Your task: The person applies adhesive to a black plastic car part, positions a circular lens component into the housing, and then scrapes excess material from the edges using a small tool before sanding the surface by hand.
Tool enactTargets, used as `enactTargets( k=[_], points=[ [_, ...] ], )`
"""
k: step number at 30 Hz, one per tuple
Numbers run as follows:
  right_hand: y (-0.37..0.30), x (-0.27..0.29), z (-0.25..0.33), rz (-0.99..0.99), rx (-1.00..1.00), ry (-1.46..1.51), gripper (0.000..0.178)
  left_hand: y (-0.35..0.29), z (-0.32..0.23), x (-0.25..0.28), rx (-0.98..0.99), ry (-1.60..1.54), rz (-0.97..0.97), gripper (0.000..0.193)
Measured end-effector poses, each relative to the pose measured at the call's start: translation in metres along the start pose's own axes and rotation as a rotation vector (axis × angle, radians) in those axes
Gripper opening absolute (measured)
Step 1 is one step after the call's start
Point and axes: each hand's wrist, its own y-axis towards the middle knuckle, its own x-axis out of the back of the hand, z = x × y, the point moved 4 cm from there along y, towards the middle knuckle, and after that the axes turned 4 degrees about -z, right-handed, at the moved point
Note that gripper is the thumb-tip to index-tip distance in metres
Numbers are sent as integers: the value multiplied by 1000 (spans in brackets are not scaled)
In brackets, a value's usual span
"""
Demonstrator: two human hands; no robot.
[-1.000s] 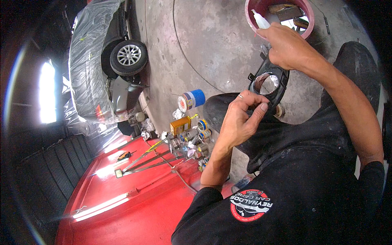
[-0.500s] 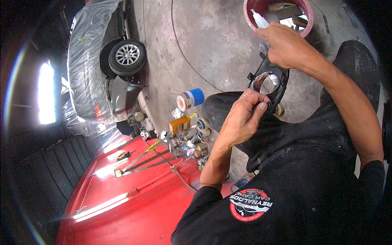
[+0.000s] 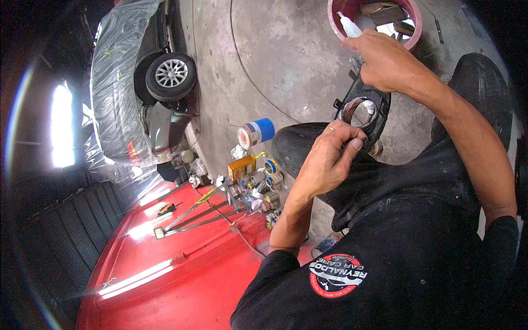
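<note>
A black plastic trim piece (image 3: 379,120) with a round opening is over my lap, tilted, its far end beneath my right hand. My left hand (image 3: 333,157) pinches its near edge between thumb and fingers. Closed at the far end is my right hand (image 3: 388,63), knuckles up; its fingertips and whatever they grip are largely hidden. A small greyish piece (image 3: 356,60) shows just under those fingers. Past the knuckles a white pointed nozzle (image 3: 350,26) overlaps the bucket; whether I hold it or it lies in the bucket, I cannot tell.
A pink bucket (image 3: 418,27) holding several blocks stands beyond my right hand. Left of my knee are a blue-labelled can (image 3: 260,132), a yellow box (image 3: 242,168) and several small cans. A red panel (image 3: 181,269), a wheel (image 3: 171,77) and plastic-draped car (image 3: 115,82) lie further left.
The trim piece and my left hand have shifted very slightly to the right. My right hand stays nearly in the same place.
</note>
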Motion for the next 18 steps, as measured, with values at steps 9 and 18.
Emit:
enactTargets(
  k=[9, 18],
  points=[
    [0, -1, 0, -9, 14, 16, 53, 0, 0, -1, -6, 13, 7, 13],
    [2, -1, -2, -3, -16, 9, 53, 1, -1, -5, -48, 14, -14, 13]
  ],
)
